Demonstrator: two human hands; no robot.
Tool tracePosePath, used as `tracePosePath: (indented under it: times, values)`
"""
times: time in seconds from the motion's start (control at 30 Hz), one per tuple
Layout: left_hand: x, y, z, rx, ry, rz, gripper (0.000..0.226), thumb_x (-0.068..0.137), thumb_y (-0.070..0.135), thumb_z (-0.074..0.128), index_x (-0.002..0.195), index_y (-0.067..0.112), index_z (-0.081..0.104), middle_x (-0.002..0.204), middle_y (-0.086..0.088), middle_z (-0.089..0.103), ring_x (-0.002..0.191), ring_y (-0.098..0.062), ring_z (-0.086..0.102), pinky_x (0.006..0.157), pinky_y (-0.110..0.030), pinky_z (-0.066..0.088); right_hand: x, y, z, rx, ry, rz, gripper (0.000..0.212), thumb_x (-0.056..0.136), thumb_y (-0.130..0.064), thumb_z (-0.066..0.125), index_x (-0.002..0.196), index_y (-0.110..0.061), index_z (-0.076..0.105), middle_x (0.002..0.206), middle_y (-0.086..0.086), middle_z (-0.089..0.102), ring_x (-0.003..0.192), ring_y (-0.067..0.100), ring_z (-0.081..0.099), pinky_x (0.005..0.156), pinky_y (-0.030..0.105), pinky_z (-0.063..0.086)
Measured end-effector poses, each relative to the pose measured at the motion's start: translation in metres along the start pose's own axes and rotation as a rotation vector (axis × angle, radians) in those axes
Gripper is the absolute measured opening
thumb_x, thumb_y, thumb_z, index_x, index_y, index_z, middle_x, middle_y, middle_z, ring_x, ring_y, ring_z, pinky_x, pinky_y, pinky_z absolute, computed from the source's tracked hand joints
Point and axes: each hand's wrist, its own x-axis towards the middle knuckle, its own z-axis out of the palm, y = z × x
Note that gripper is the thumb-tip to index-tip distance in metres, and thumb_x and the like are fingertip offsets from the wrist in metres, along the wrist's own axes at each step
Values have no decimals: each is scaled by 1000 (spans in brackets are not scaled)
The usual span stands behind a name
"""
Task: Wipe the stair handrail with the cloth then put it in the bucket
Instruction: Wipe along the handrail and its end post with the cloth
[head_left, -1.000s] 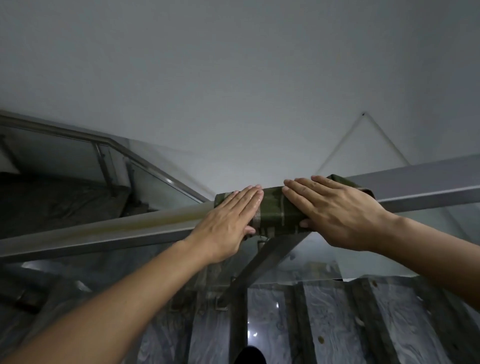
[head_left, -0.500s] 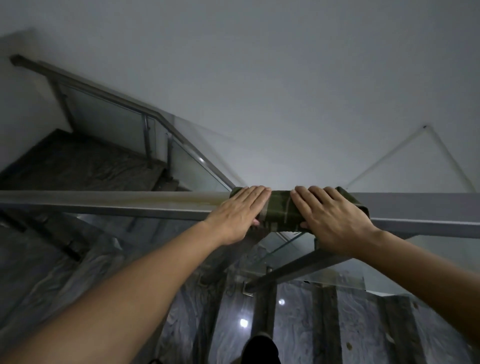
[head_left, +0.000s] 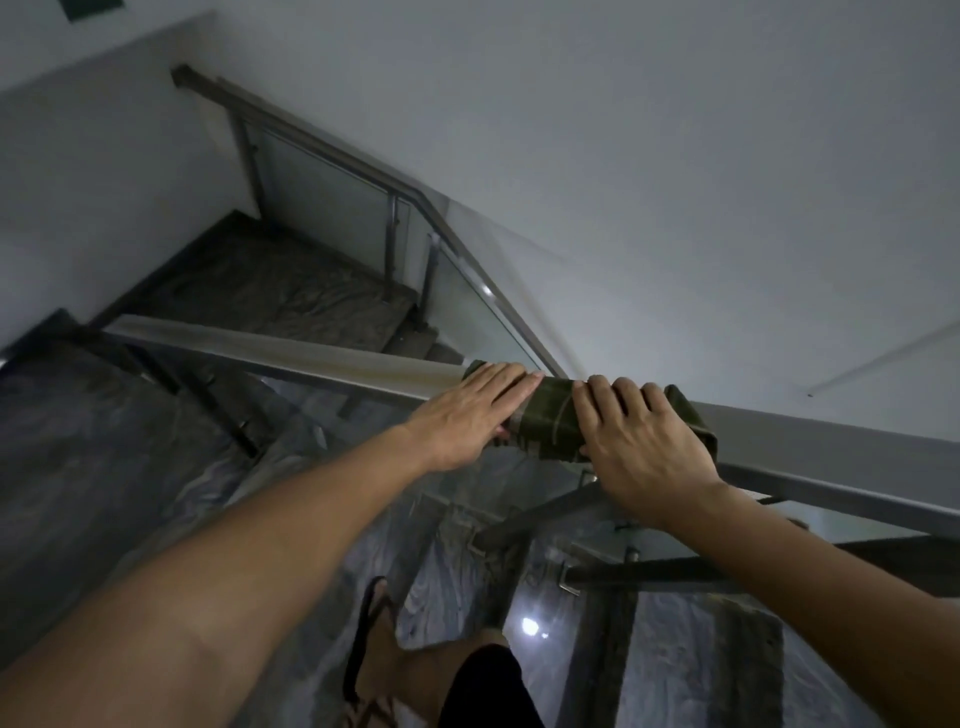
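Fig.: green cloth (head_left: 550, 421) wrapped over handrail (head_left: 291, 351), btw both hands | L hand (head_left: 467, 415): fingers straight, together, pressed flat on cloth | R hand (head_left: 639, 447): fingers curled over cloth & handrail | bucket: not in view | risk: cloth's R corner hangs loose; an uneven push could bunch the cloth or drop it down the stairwell.

Olive-green pale-lined cloth (head_left: 548, 423), grey handrail (head_left: 831, 441)

Nothing fancy, just my bare forearms (head_left: 234, 561) running to my left hand (head_left: 467, 415) and right hand (head_left: 644, 452), knuckly fingers (head_left: 623, 400), black shorts (head_left: 483, 691), dark-strapped flip-flop (head_left: 363, 623) on my foot (head_left: 387, 649).
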Motion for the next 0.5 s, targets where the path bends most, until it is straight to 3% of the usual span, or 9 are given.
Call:
tracePosePath:
  times: [0.3,0.5]
  values:
    - [-28,-80,28,42,-17,4,80,93,15,52,152,12,-1,159,-16,14,148,-28,11,122,-38,7,58,-56,-4,-2,40,-32,60,94,-34,26,142,3,25,136,27,43,116,43,48,97,54,42]
    - [-51,-136,43,-32,-15,-50,76,96,18,48,152,17,-4,161,-13,8,149,-26,7,119,-29,-3,104,-97,-3,5,58,-52,60,94,-35,25,142,1,23,136,26,42,117,42,47,99,55,40]
